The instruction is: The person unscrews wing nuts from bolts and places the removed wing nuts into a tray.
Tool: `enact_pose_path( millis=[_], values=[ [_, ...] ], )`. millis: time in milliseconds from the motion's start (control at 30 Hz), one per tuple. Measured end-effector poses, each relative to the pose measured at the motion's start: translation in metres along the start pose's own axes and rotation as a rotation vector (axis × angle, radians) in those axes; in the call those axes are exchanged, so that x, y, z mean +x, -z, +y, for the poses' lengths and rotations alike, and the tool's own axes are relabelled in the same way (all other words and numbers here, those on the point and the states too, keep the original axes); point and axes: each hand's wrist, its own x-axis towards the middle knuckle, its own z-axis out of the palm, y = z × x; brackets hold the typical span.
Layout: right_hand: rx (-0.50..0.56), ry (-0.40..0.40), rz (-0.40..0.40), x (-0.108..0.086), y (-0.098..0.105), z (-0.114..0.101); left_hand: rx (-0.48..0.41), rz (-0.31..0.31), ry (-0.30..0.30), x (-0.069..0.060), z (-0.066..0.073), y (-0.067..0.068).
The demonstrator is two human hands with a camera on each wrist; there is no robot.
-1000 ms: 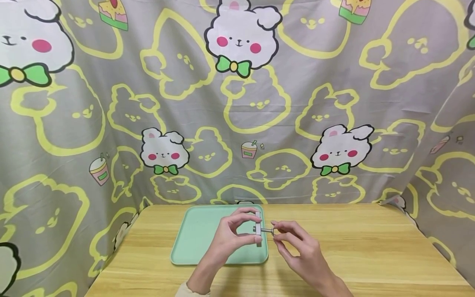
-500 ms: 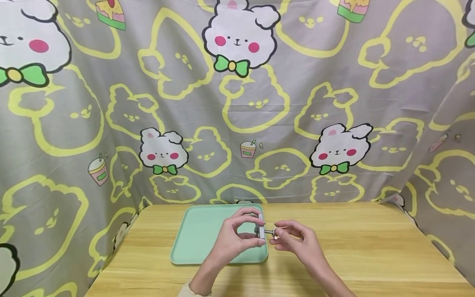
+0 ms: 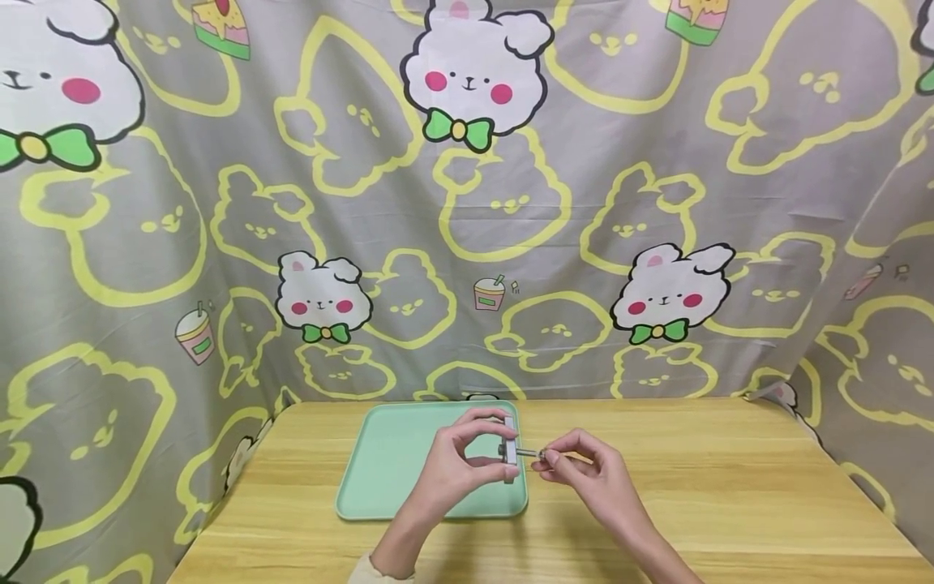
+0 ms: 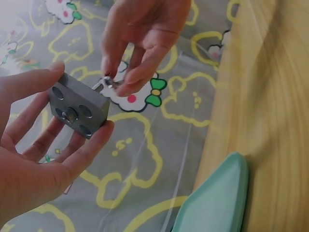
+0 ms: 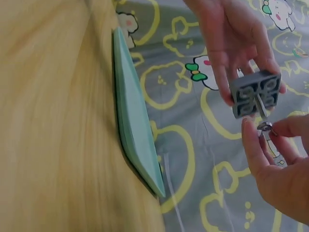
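Observation:
My left hand (image 3: 451,464) holds a grey metal block (image 4: 79,104) by its edges, between thumb and fingertips, above the tray. Several round holes show in the block's face in the left wrist view, with a bolt end at the middle. From the other face a thin bolt shaft (image 5: 261,105) sticks out towards my right hand (image 3: 594,478). That hand pinches a small shiny metal piece, nut-like in look (image 5: 264,126), at the shaft's free end. Its exact shape is partly hidden by the fingertips.
A mint-green tray (image 3: 387,462) lies on the wooden table (image 3: 730,487), below and left of the hands. Behind the table hangs a grey curtain (image 3: 467,219) printed with cartoon rabbits, which also covers both sides.
The right fingers have opened, shifted and closed again on the small metal piece at the bolt's end. The left hand keeps hold of the block, with only slight movement.

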Motion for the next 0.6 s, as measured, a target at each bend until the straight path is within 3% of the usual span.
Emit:
enact_pose_path(
  millis=[100,267,467,600],
  values=[
    [-0.105,0.064,-0.006,0.001,0.001,0.003,-0.017,0.014,0.006,-0.002,0.001,0.005],
    [-0.298,0.106,0.002,0.003,0.000,0.021,0.031,-0.001,0.054,-0.014,-0.004,0.013],
    [-0.572,0.163,-0.044,0.020,-0.007,0.049,0.115,0.015,0.122,-0.042,-0.014,0.028],
    [-0.683,0.236,-0.099,0.037,-0.019,0.062,0.137,0.006,0.173,-0.064,-0.017,0.035]
  ],
)
